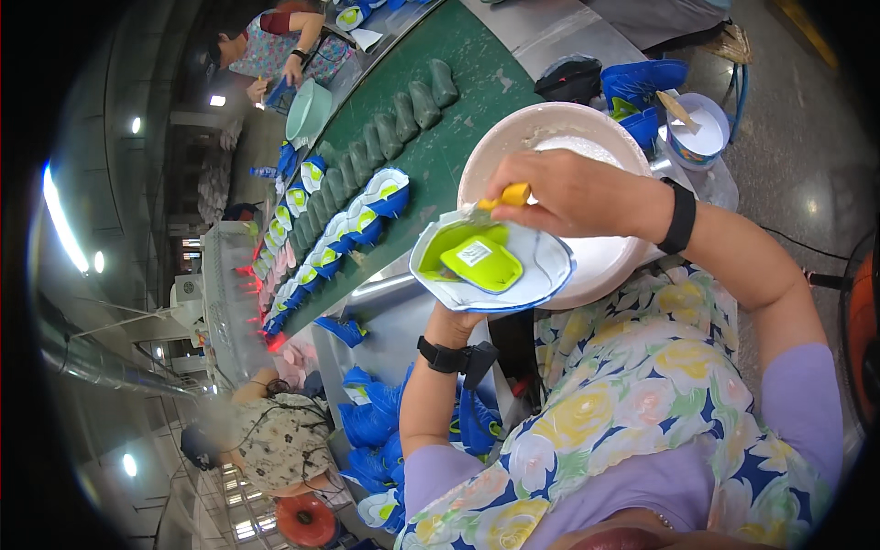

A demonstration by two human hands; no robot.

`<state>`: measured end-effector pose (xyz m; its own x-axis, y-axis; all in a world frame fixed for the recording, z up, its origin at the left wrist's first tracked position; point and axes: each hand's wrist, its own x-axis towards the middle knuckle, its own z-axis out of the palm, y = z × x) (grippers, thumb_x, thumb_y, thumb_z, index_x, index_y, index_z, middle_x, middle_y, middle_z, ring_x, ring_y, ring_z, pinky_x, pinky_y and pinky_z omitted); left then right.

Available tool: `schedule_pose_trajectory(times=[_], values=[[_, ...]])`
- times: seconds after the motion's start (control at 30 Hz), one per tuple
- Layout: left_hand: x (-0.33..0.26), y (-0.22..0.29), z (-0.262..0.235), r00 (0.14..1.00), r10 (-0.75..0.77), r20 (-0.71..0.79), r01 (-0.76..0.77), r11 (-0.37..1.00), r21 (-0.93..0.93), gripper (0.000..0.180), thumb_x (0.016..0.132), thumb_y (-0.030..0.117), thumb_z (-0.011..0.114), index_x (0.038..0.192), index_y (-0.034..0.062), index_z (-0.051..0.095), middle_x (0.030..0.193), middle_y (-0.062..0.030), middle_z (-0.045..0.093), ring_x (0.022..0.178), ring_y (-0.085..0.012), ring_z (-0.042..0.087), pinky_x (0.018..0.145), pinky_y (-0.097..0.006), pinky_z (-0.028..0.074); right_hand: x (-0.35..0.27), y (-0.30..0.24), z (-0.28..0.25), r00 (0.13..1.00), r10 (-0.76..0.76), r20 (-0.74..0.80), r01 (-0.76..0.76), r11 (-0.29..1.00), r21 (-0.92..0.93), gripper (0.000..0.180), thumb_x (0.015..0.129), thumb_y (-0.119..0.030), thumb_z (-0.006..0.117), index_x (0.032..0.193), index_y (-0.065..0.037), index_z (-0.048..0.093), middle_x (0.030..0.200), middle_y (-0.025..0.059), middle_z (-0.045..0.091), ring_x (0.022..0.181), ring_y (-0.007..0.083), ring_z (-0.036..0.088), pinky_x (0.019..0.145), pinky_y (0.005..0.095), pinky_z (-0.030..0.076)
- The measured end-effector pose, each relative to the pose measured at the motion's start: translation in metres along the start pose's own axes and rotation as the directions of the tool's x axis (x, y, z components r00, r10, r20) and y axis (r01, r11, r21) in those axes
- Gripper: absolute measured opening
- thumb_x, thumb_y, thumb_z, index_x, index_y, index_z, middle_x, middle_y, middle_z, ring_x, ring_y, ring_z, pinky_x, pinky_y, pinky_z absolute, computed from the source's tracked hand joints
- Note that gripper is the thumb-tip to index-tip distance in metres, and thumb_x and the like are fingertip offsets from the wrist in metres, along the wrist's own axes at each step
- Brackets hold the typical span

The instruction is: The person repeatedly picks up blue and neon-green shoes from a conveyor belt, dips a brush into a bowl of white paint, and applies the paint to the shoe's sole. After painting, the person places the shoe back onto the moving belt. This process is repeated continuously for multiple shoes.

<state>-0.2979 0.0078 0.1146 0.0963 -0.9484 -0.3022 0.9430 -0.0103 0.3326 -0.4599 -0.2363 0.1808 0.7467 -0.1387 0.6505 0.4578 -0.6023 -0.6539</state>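
**Q:** Above the person's lap, what does each hand do?

**A:** Left hand [456,321], seen from below the shoe upper [490,261], supports it from underneath; its grip is closed on the upper's lower edge. Right hand [573,192] has fingers pinched together on the yellow handle of a small brush [507,197], whose tip touches the upper's lime-green inside.

**Q:** Where does the upper lie relative to the bowl?

**A:** Directly in front of the white bowl [513,137], overlapping its near rim; the bowl holds white paste.

**Q:** And the surroundings?

**A:** Left of the bowl runs a green conveyor belt [458,101] carrying rows of blue-and-white uppers [362,220] and grey-green shoe forms [403,115]. Blue pieces [371,422] pile below the left forearm.
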Motion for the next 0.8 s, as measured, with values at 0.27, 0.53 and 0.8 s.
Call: schedule_pose_trajectory(times=[0.27, 0.53, 0.8], values=[[-0.004, 0.019, 0.015, 0.928, 0.359, -0.103, -0.237, 0.779, 0.581, 0.057, 0.095, 0.040, 0.057, 0.139, 0.0062, 0.047, 0.130, -0.0150, 0.059, 0.116, -0.0311, 0.062, 0.096, -0.049, 0.053, -0.014, 0.009, -0.030, 0.924, 0.346, 0.165, -0.351, 0.936, 0.005, 0.023, 0.092, -0.020, 0.063, 0.104, -0.002, 0.055, 0.081, 0.0188, 0.066, 0.075, 0.0349, 0.065, 0.068, 0.0401, 0.050], [0.001, 0.026, 0.029, 0.895, 0.429, -0.121, -0.264, 0.728, 0.632, 0.058, 0.095, 0.039, 0.058, 0.141, 0.0064, 0.045, 0.128, -0.0165, 0.060, 0.113, -0.0307, 0.063, 0.096, -0.048, 0.054, -0.002, 0.013, -0.003, 0.996, -0.063, 0.068, 0.070, 0.992, -0.108, 0.017, 0.093, -0.020, 0.062, 0.103, -0.006, 0.058, 0.091, 0.0141, 0.064, 0.082, 0.0328, 0.064, 0.072, 0.0401, 0.050], [0.005, 0.100, -0.054, 0.701, 0.630, -0.333, -0.225, 0.640, 0.735, 0.032, 0.097, 0.029, 0.058, 0.126, 0.0158, 0.054, 0.107, -0.0063, 0.066, 0.081, -0.0204, 0.065, 0.060, -0.034, 0.053, -0.036, 0.015, -0.016, 0.979, 0.155, -0.135, -0.160, 0.987, -0.021, 0.022, 0.088, -0.008, 0.069, 0.106, -0.004, 0.057, 0.096, 0.0149, 0.066, 0.089, 0.0314, 0.066, 0.078, 0.0377, 0.052]])
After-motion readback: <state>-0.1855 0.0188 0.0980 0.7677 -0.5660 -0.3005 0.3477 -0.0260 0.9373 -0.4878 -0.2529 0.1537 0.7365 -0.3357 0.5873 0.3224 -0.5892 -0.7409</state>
